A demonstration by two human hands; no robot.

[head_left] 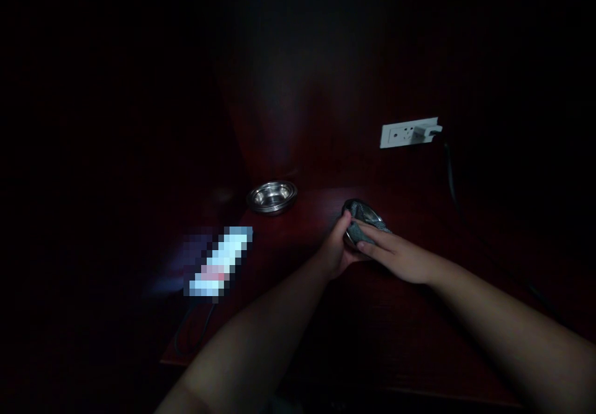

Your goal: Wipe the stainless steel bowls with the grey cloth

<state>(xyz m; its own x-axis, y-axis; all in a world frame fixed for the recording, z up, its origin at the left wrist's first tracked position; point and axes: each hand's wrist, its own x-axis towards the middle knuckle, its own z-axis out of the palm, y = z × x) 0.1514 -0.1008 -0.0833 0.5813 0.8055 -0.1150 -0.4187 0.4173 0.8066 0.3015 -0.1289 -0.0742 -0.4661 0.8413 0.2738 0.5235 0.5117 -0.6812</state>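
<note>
My left hand [336,249] grips a small metal bowl [372,213] from its near left side, thumb up at the rim. The bowl is tilted, and its lower part is hidden behind my hands. In my right hand [395,254] is a grey-green cloth [359,233], pressed by the fingers into and over the bowl's rim. A fold of the cloth also shows near my left thumb. Farther off to the left, shiny metal bowls [272,198] sit nested on the dark red table.
A glowing screen [221,265], pixelated, stands at the table's left, with a cable [205,327] below it. On the back wall, a white socket plate [410,133] holds a plug with a hanging cord [450,175]. The surroundings are very dark.
</note>
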